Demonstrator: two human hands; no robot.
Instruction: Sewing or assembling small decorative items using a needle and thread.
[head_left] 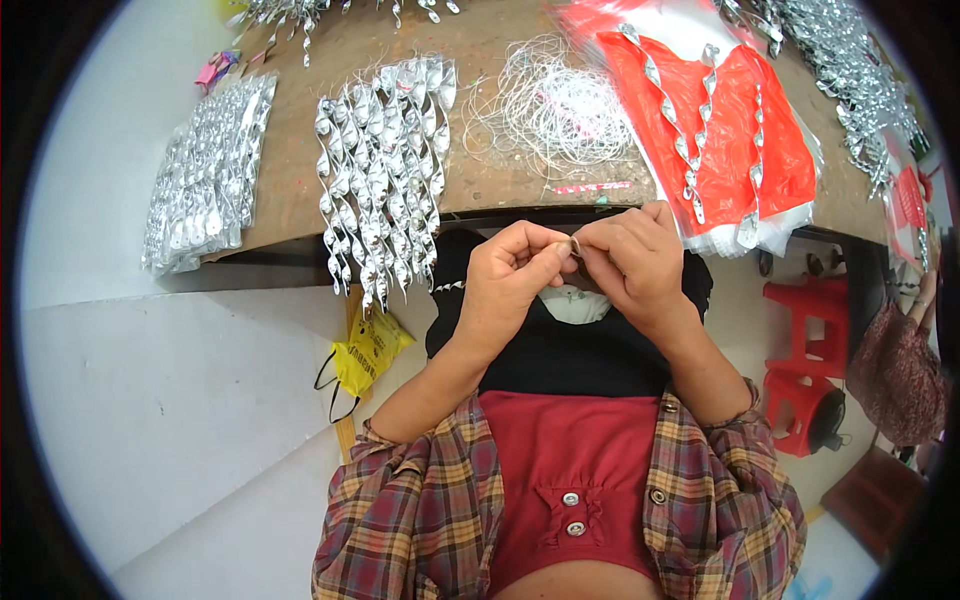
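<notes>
A big brown table stands in front of the person. On its right side lies a red bag with three twisty silver strips on top. A shiny silver bunch hangs over the edge on the left. Messy white string sits between them. The left hand and right hand meet near the table's edge, fingers pinched together on a tiny ring-like thing. I can't tell what it is.
</notes>
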